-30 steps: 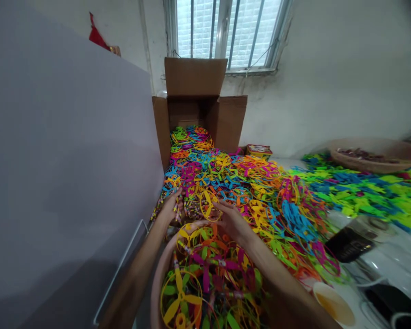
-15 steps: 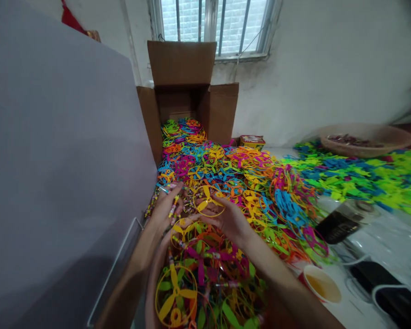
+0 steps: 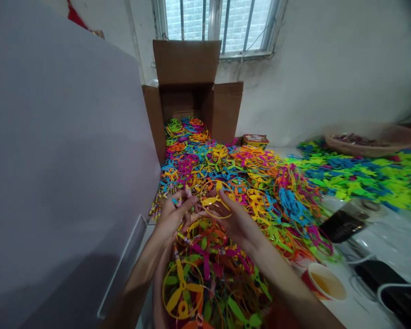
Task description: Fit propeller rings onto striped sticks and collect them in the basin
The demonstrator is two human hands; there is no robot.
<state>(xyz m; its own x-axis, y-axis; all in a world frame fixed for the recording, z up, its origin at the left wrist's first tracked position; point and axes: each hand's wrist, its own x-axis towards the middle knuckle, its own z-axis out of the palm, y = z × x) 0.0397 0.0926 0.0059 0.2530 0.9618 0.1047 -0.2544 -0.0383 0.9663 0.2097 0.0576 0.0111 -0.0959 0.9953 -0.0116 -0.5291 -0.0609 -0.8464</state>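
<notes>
My right hand (image 3: 238, 221) pinches a yellow propeller ring (image 3: 210, 200) by its rim, the disc tilted toward my left hand. My left hand (image 3: 176, 212) is closed around several short, multicoloured patterned sticks (image 3: 188, 192), their ends poking out between the fingers. The two hands are close together but apart. Below them stands a pinkish tub (image 3: 159, 292), filled with propeller rings on sticks; a yellow propeller (image 3: 183, 290) lies uppermost at its near left. More loose sticks (image 3: 155, 208) lie beyond my left hand.
A heap of coloured propeller rings (image 3: 222, 160) spills from an open cardboard box (image 3: 228, 109). A pale panel (image 3: 71, 160) borders the left. On the right are a paper cup of drink (image 3: 325, 283), a dark-labelled can (image 3: 349, 221), green and blue pieces (image 3: 373, 173) and a basin (image 3: 373, 144).
The yellow propeller ring has tilted in my right hand. My left hand has drawn slightly nearer to it, its fingers curled more around the sticks. The view has shifted slightly.
</notes>
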